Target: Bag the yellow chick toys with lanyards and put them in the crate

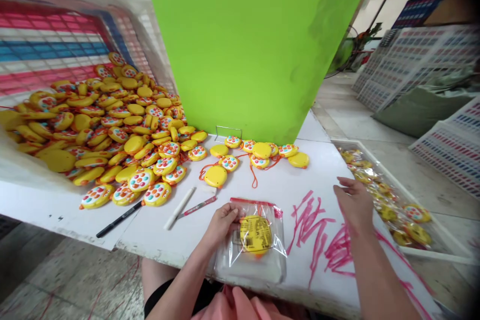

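Near the table's front edge lies a clear plastic bag (275, 255) with a red top strip. A yellow toy (255, 234) sits inside it, behind black print on the plastic. My left hand (224, 220) pinches the bag's upper left corner between thumb and fingers. To the right, my right hand (355, 206) is over the table's right edge, apart from the bag. Its fingers are partly spread, and nothing shows in them. Several loose yellow toys with red cords, including one face-down toy (215, 176), lie beyond the bag.
A big heap of yellow toys (135, 145) spills from a lined container at left. A black marker (119, 219), a white pen (180, 208) and a red pen (198, 206) lie nearby. A green board (255, 50) stands behind. At right, a white tray (446, 240) holds bagged toys.
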A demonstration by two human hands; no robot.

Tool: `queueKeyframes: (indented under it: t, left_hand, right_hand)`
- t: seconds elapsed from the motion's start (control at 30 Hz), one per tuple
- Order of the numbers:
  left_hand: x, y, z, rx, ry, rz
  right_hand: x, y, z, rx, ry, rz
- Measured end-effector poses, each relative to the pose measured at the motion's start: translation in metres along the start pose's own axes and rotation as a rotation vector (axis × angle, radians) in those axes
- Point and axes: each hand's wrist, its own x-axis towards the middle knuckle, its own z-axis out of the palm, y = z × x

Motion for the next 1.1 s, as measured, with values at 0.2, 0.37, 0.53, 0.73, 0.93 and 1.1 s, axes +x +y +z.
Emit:
queueKeyframes:
  t: [0.2,0.37,0.53,0.73,0.93,1.1]
  left_hand:
    - [-0.002,0.000,0.001,-0.002,-0.001,0.024]
    - [-0.001,-0.002,0.000,0.000,-0.010,0.029]
    - [0.002,-0.004,-0.002,0.018,-0.011,0.030]
    - [-0.001,0.000,0.001,0.028,-0.001,0.035]
    - [-0.002,-0.001,0.002,-0.019,-0.005,0.042]
    - [-0.002,-0.001,0.001,-0.007,-0.010,0.029]
  right_hand:
    - [-0.027,-0.003,0.038,-0.474,-0.410,-0.377]
    - [0.028,0.009,0.017,-0.416,-0.161,-0.375]
    - [0.037,0.034,0.007,-0.546,0.007,-0.251]
    - [0.043,0.042,0.002,-0.631,-0.161,-0.290]
    - [0.029,-0.034,0.009,-0.118,-0.134,-0.185]
    - [-0.060,-0.093,0.055,0.070,-0.800,-0.158]
